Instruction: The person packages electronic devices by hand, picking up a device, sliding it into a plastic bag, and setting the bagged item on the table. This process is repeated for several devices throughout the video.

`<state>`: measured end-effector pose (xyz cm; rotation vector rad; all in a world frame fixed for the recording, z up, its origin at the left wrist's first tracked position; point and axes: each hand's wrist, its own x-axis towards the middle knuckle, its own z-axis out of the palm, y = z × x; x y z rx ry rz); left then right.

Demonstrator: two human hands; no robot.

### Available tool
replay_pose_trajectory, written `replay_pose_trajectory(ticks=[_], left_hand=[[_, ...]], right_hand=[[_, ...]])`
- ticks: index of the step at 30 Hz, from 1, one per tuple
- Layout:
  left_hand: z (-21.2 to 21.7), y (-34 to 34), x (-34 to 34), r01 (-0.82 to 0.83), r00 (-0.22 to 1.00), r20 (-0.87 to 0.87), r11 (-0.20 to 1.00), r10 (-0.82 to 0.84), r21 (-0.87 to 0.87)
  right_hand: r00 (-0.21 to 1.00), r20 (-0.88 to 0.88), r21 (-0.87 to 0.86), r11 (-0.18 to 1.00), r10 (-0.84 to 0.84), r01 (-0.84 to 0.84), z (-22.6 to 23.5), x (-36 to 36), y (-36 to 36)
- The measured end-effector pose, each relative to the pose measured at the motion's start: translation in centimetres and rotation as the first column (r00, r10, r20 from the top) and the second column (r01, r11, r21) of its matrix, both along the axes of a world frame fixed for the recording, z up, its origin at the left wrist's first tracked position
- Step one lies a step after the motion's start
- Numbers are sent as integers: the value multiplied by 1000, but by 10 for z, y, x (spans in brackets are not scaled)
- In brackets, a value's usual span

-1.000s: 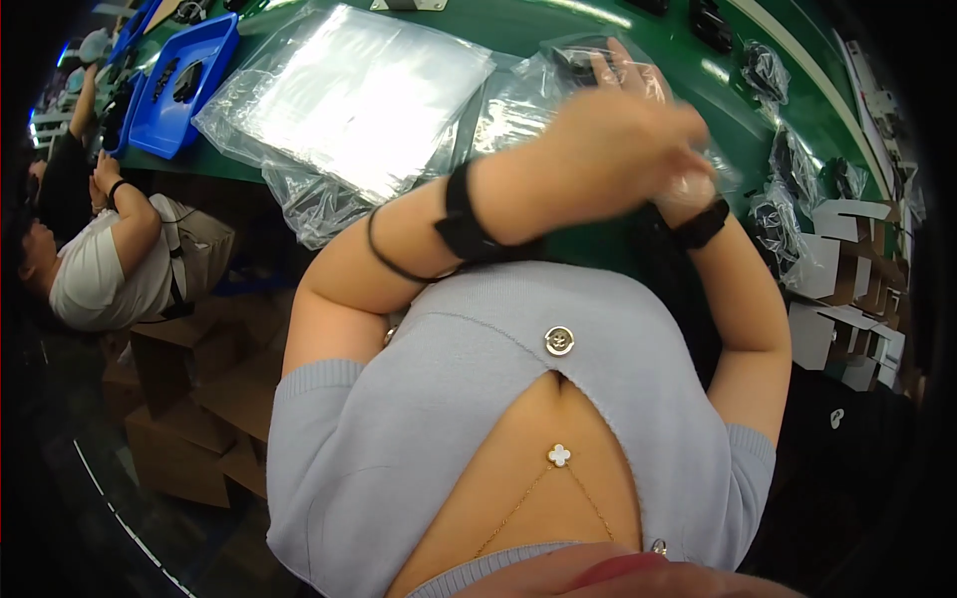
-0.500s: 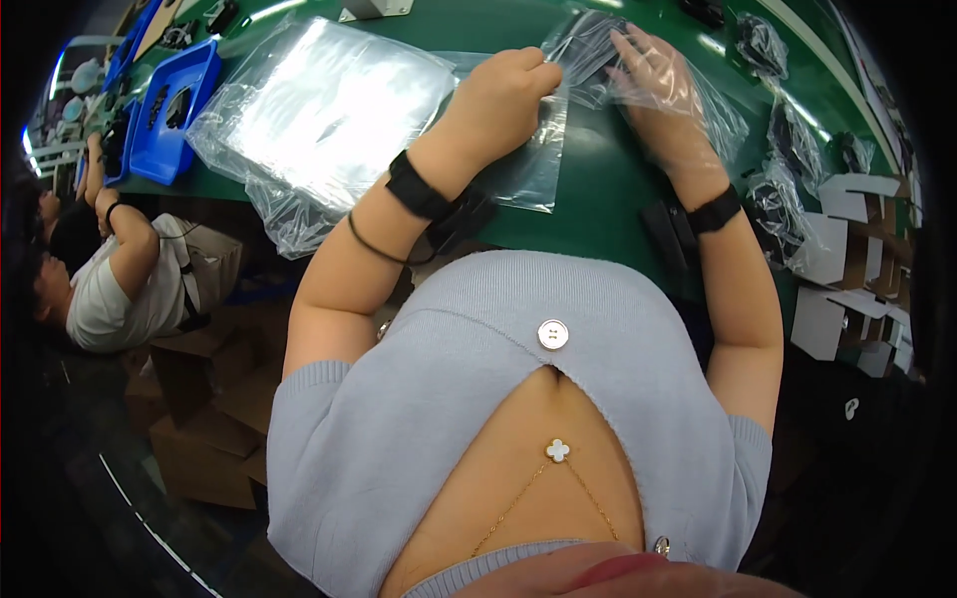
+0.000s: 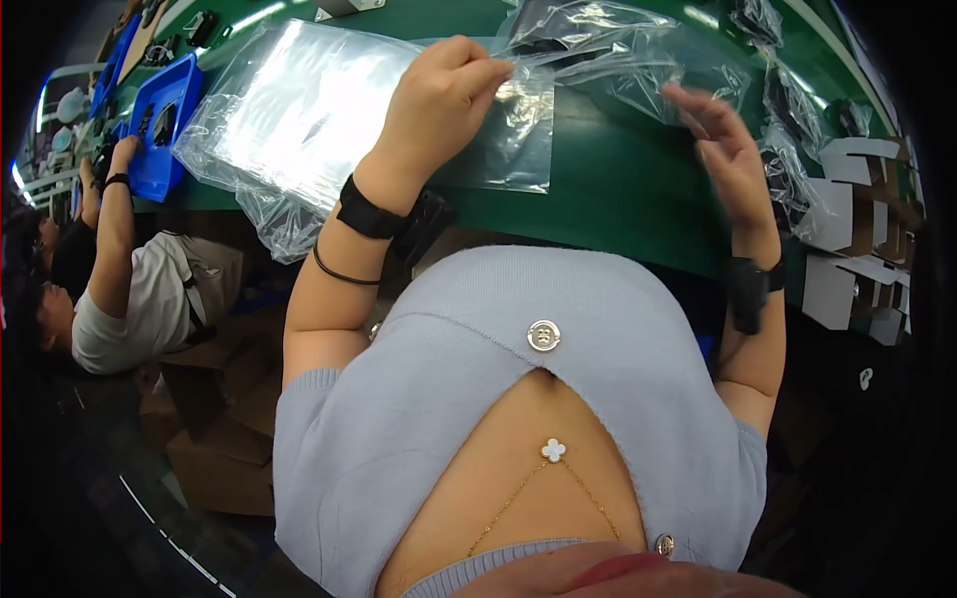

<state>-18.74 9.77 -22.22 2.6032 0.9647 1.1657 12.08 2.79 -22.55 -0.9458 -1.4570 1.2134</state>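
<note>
My left hand pinches the edge of a clear plastic bag and holds it up over the green table. A dark item shows faintly inside the crumpled upper part of the bag. My right hand is off to the right of the bag, fingers spread, with nothing clearly in it. Both wrists wear black bands.
A stack of flat clear bags lies on the table to the left. Further bagged dark parts and white cartons sit at the right. A blue tray is far left, where another seated person works. Brown boxes stand below the table.
Both hands moved apart and nearer to me. The left hand now lifts the bag by its edge; the right hand has let go and opened.
</note>
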Motion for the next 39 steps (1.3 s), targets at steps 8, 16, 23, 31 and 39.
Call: replay_pose_trajectory(ticks=[8,16,23,31,39], left_hand=[[4,-25,-7,23,996,-82,998,-29,-66],[-5,0,-3,233,950,-215,972,-225,10],[-6,-24,-6,185,981,118,912,-152,-367],[8,-5,21,-220,972,-185,825,142,-521],[-8,20,69,55,988,-129,977,-83,-206]], right_hand=[[698,473,222,840,-537,496,8,65,-49],[332,796,587,781,-507,-215,22,-51,-8],[479,830,488,788,-285,-376,26,-31,-3],[819,568,-99,981,-81,166,4,-34,38],[840,537,-322,939,80,117,1,-9,54]])
